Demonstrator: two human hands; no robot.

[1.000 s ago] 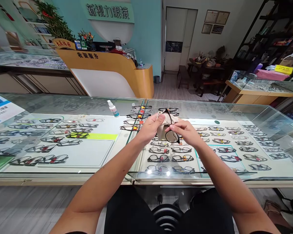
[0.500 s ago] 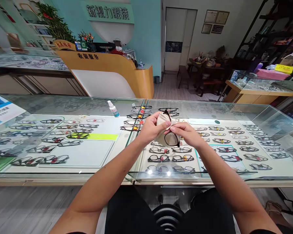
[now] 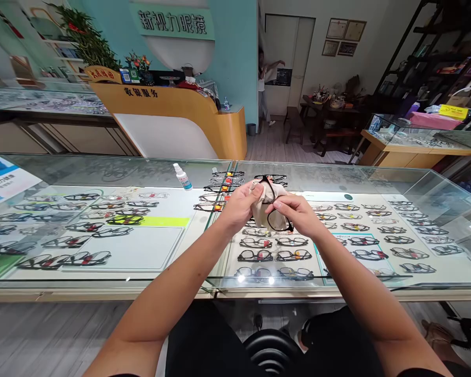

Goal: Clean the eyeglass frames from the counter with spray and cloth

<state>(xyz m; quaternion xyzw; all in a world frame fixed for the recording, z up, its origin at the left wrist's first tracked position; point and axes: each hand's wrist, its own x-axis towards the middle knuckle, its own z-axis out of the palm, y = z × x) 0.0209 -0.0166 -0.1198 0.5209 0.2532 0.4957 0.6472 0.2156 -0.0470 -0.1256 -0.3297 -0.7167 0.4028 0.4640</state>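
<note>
Above the glass counter, my left hand (image 3: 240, 205) pinches a pale cleaning cloth (image 3: 261, 213), its fingers partly covered by the folds. My right hand (image 3: 297, 210) grips a pair of black-framed eyeglasses (image 3: 281, 229) near the middle of the frame. One lens hangs low in front of the cloth; the other end of the frame rises by the left fingers. Several glasses (image 3: 224, 180) lie on the countertop just beyond my left hand. A white spray bottle (image 3: 182, 177) with a blue label stands farther left.
The glass display counter (image 3: 141, 284) spans the width before me, with rows of eyeglasses (image 3: 255, 255) inside. A wooden cashier desk (image 3: 172, 104) stands behind it. In the back doorway is a person (image 3: 262, 78). A black stool (image 3: 272, 345) sits between my legs.
The cloth has shifted and bunched around the upper part of the glasses, and the lower lens has moved slightly right. A person now shows in the back doorway.
</note>
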